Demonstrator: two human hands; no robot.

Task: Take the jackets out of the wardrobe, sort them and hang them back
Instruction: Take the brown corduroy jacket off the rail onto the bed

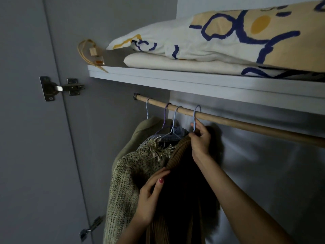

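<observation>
Several jackets hang at the left end of a wooden rail [246, 123] inside the wardrobe. The nearest is a brown ribbed jacket [182, 191] on a light blue hanger [194, 118] hooked over the rail. My right hand [200, 138] pinches the neck of that hanger just under the rail. My left hand [151, 196] grips the jacket's left shoulder from the side. Behind it hang a green knitted jacket with a fringe [126, 176], a denim jacket [177, 132] and an olive jacket [140, 131], each on its own hanger.
A shelf [193, 81] runs right above the rail, loaded with folded patterned bedding [228, 37] and a small bottle with a cord [98, 59]. The open door with metal hinges [59, 88] stands to the left. The rail's right part is bare.
</observation>
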